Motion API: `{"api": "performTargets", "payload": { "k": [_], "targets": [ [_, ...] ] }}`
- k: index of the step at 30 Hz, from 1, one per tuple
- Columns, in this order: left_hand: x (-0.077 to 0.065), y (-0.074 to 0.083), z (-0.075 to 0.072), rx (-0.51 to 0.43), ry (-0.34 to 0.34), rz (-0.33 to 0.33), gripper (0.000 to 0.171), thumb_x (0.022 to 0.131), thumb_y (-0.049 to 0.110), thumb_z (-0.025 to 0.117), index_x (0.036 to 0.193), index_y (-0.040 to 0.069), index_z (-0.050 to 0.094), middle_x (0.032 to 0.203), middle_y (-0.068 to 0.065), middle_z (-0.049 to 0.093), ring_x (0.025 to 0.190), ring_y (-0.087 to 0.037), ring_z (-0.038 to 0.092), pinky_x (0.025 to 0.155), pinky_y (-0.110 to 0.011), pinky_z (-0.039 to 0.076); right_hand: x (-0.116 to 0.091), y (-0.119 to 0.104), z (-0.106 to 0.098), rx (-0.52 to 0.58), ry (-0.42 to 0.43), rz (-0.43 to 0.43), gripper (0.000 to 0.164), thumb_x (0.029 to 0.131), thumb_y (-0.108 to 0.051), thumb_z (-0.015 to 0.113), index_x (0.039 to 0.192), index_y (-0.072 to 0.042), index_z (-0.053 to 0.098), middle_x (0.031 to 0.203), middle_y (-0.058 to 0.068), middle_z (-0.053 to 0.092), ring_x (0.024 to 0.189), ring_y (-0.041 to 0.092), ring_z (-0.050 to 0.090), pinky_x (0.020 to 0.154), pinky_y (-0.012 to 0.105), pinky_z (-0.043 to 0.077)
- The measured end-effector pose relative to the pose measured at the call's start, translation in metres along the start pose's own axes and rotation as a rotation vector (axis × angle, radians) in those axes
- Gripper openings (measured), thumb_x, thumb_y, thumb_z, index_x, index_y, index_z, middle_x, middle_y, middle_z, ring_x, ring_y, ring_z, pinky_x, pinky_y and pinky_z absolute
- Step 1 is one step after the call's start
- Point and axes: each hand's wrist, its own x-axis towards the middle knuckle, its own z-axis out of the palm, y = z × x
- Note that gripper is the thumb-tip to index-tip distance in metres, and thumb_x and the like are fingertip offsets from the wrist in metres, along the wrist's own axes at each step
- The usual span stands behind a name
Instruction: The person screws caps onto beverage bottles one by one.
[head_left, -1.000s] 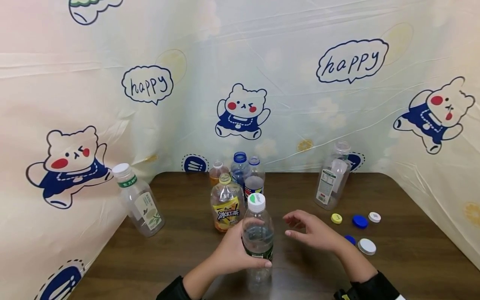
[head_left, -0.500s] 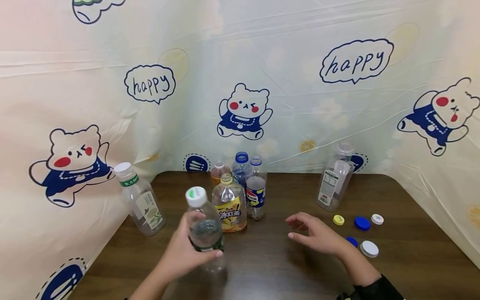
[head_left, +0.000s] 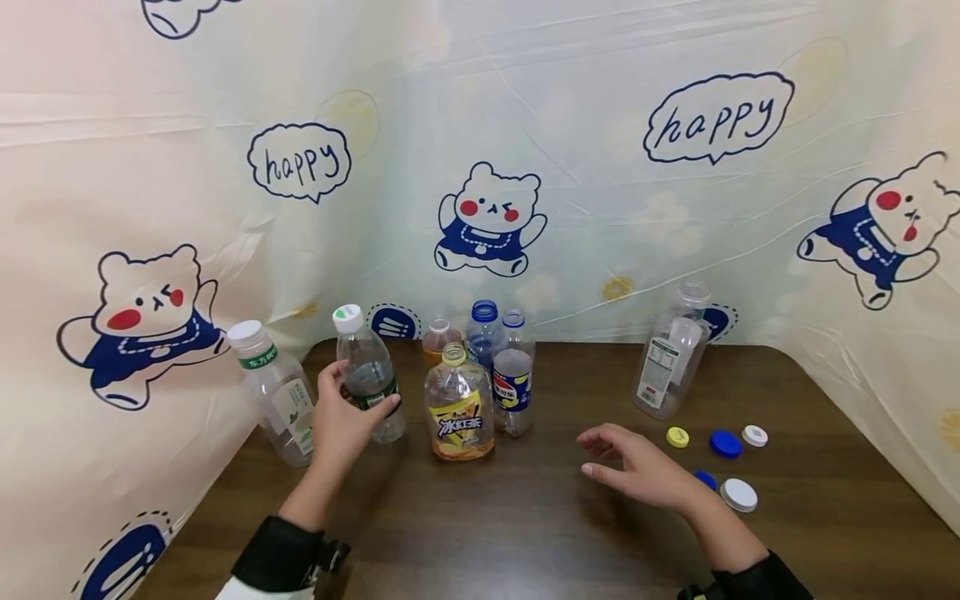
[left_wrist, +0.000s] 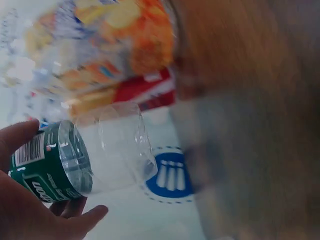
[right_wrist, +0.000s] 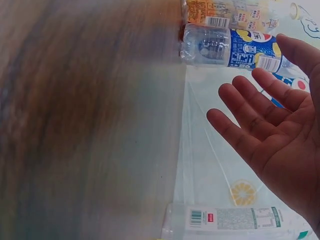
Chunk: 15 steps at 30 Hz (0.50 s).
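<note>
My left hand (head_left: pixel 339 421) grips a clear plastic bottle (head_left: pixel 367 357) with a white cap and dark green label. It is nearly upright at the left, between a white-capped bottle (head_left: pixel 273 383) and an iced tea bottle (head_left: pixel 460 417). In the left wrist view, the fingers wrap the bottle's green label (left_wrist: pixel 47 170), and the clear base points at the table. Whether the base touches the table, I cannot tell. My right hand (head_left: pixel 637 468) hovers over the right half of the table, holding nothing. Its fingers look relaxed and spread in the right wrist view.
Behind the iced tea stand uncapped bottles: a Pepsi bottle (head_left: pixel 513 383), a blue-necked bottle (head_left: pixel 484 321) and a small orange one (head_left: pixel 438 337). A tall uncapped bottle (head_left: pixel 670 358) stands back right. Several loose caps, among them a yellow cap (head_left: pixel 677 437) and a blue cap (head_left: pixel 725 444), lie right.
My left hand has carried the green-labelled bottle from the front middle leftward and back, beside the white-capped bottle. The right hand has hardly moved.
</note>
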Motion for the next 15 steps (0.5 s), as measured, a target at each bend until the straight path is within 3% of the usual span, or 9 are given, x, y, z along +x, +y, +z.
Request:
{"api": "performTargets", "payload": {
  "k": [8, 15],
  "targets": [
    [0.049, -0.026, 0.030, -0.016, 0.132, -0.091, 0.083, 0.080, 0.019, 0.081, 0.141, 0.004, 0.026, 0.141, -0.029, 0.042, 0.129, -0.042, 0.043, 0.105, -0.055, 0.036, -0.003, 0.003, -0.001, -0.013, 0.018, -0.010, 0.036, 0.095, -0.028, 0.065, 0.120, -0.003, 0.058, 0.114, 0.014, 0.062, 0.101, 0.031, 0.061, 0.086, 0.043, 0.053],
    [0.081, -0.045, 0.037, -0.122, 0.287, -0.230, 0.083, 0.081, 0.010, 0.076, 0.144, 0.003, 0.022, 0.144, -0.029, 0.036, 0.134, -0.040, 0.036, 0.112, -0.049, 0.029, -0.004, 0.003, -0.002, -0.018, 0.021, -0.012, 0.037, 0.095, -0.029, 0.065, 0.120, -0.003, 0.058, 0.114, 0.014, 0.062, 0.100, 0.031, 0.061, 0.085, 0.040, 0.053]
  ]
}}
